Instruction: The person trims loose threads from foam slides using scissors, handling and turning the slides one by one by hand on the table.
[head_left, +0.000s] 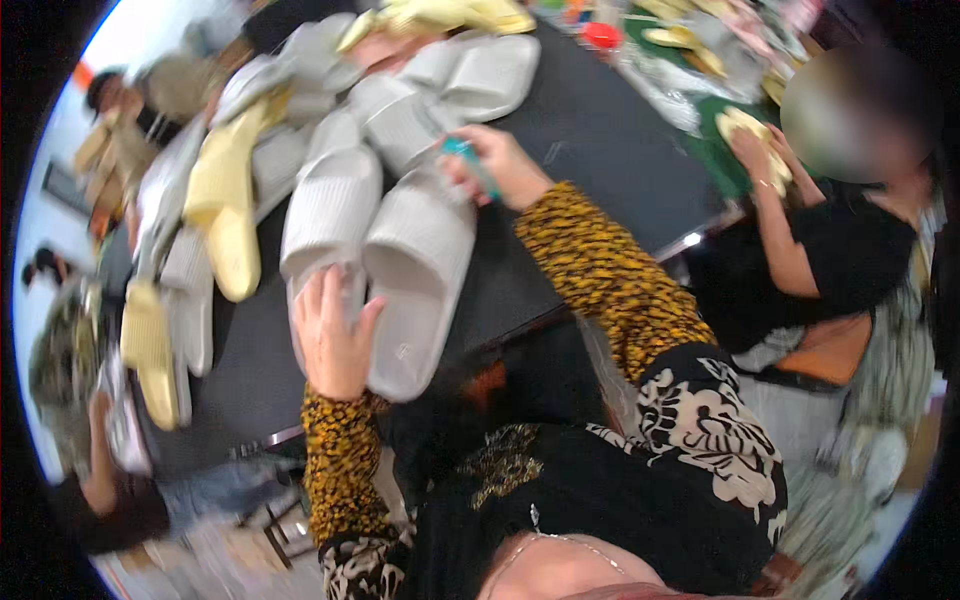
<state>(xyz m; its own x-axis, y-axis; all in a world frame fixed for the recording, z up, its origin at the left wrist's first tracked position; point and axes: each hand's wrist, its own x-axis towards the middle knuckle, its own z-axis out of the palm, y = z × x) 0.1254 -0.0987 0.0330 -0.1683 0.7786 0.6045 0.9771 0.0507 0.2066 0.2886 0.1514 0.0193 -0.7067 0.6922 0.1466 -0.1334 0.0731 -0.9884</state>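
the left hand (333, 335) lies flat with fingers spread on the heel ends of a pair of grey slide slippers (375, 250) at the near edge of the black tabletop (590, 150). the right hand (500, 165) is clenched around a small teal tool (468, 160), pressed to the toe of the right-side slipper, at about one o'clock from the left hand. judging from this, firm downward pressure on the heels would stop the pair sliding while the tool works. more grey and yellow slippers (225, 200) lie piled at ten o'clock. no container shows clearly.
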